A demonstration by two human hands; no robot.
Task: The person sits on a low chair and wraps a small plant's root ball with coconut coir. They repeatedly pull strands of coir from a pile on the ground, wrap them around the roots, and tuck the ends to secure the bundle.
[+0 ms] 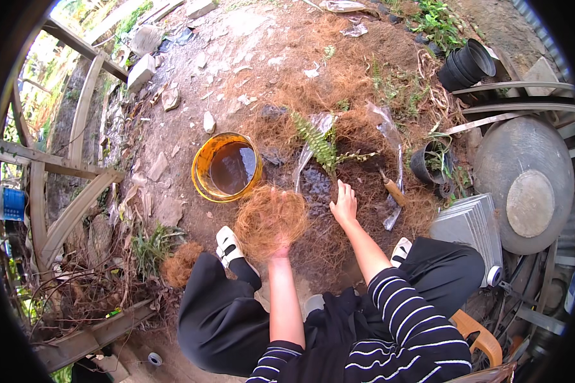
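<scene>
My left hand (pixel 279 230) lies palm up under a loose round mat of brown coir fibre (pixel 270 215), its fingers partly showing through the strands. My right hand (pixel 345 203) is at the base of a green fern (pixel 318 143), fingertips by its stems; whether they grip is not plain. Around the fern lie a clear plastic sheet (pixel 388 127), dark wet soil (pixel 316 184) and more fibre. A wooden-handled hand tool (pixel 393 190) rests to the right, its head hidden in the soil. A yellow bucket (pixel 196 167) of brown water stands left of the fern.
A clump of fibre (pixel 182 263) lies by my left knee. On the right are a black pot with a plant (pixel 424 165), stacked black pots (pixel 465 67), grey square slabs (pixel 469 234) and a large round metal vessel (pixel 498 158). Wooden beams (pixel 76 191) stand at the left.
</scene>
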